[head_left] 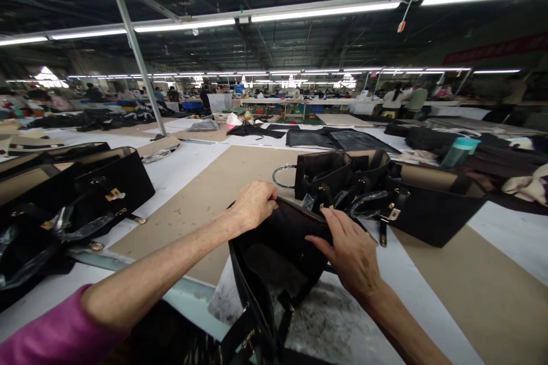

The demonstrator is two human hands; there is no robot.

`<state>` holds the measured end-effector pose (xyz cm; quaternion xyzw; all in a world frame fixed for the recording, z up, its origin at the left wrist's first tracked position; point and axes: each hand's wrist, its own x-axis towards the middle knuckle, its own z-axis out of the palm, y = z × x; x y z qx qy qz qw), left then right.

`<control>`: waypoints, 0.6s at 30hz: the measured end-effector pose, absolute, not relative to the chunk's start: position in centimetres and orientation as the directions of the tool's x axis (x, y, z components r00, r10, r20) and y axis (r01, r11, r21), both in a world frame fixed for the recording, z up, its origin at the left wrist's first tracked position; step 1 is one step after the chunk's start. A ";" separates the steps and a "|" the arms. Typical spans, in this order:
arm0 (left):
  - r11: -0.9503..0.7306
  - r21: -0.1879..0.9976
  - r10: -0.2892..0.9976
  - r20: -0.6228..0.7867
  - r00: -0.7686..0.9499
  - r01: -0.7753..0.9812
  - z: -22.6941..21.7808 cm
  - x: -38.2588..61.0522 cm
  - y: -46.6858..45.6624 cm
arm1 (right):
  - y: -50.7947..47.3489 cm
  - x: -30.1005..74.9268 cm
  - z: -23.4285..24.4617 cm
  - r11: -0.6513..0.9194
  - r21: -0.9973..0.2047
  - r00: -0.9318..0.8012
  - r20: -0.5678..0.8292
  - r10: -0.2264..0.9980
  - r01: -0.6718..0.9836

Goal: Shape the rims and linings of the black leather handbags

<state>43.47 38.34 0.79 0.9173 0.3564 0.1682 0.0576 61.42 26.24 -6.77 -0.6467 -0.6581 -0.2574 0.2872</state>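
Note:
A black handbag (282, 262) stands with its mouth towards me, its dark inside showing and its straps and metal fittings hanging at the near side. My left hand (256, 203) is closed on the far rim of this handbag, fingers curled over the edge. On the right end of the same rim, my right hand (349, 245) pinches the edge between thumb and fingers. Just beyond my right hand, several finished-looking black handbags (436, 205) stand in a row, with plastic-wrapped handles and gold clasps. The bottom of the held handbag is partly hidden.
More black handbags (111, 182) crowd the left of the table, which is covered in white and brown sheets (192, 199). Dark fabric pieces (317, 138) lie farther back. A teal bottle (460, 153) stands at right. A metal post (139, 63) rises at left; people work in the distance.

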 end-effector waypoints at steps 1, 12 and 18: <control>-0.735 0.221 0.678 0.270 0.684 0.641 0.8 43.5 38.3 | 26.3 61.3 -6.8 0.019 0.026 -0.031 0.719 0.694 0.999; -0.730 0.229 0.683 0.287 0.672 0.644 0.6 43.5 38.3 | 26.8 60.7 -5.7 -0.029 -0.311 0.225 0.617 0.754 0.950; -0.714 0.381 0.693 0.267 0.670 0.587 0.2 43.2 38.9 | 26.9 61.5 -5.0 -0.036 -0.635 0.400 0.440 0.804 0.772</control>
